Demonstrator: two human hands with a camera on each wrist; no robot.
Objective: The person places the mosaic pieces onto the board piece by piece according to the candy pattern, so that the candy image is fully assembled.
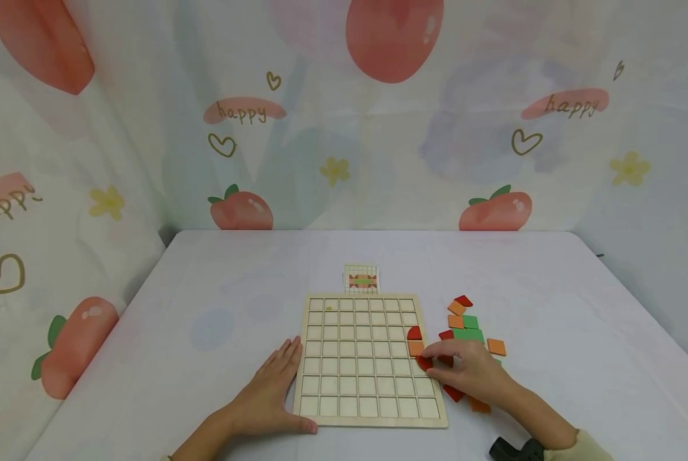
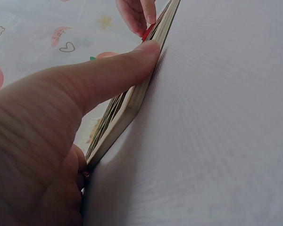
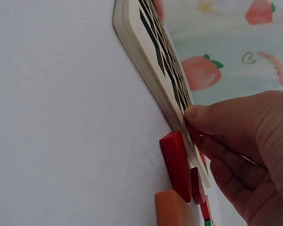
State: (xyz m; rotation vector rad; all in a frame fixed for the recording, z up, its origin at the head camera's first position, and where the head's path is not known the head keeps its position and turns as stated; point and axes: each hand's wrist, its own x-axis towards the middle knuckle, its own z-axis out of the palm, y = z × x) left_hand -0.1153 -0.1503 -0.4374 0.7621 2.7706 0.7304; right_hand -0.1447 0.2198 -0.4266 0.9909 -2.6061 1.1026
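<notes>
A square wooden grid board [image 1: 373,422] lies on the table. My left hand [image 1: 266,394] rests against its left side, fingers extended along the edge and thumb at the near-left corner. My right hand [image 1: 475,371] pinches a red curved-edge piece [image 1: 423,363] between thumb and fingers at the board's right column; in the right wrist view this red piece [image 3: 193,133] is partly hidden by the fingers. Just above it in that column sit an orange square [image 1: 416,348] and a red rounded piece [image 1: 414,333].
A small pattern card [image 1: 362,280] lies beyond the board's far edge. Right of the board are scattered loose tiles: green ones [image 1: 467,334], orange squares [image 1: 496,346] and red pieces [image 1: 464,300], some behind my right hand. A black object [image 1: 516,450] is at my right wrist.
</notes>
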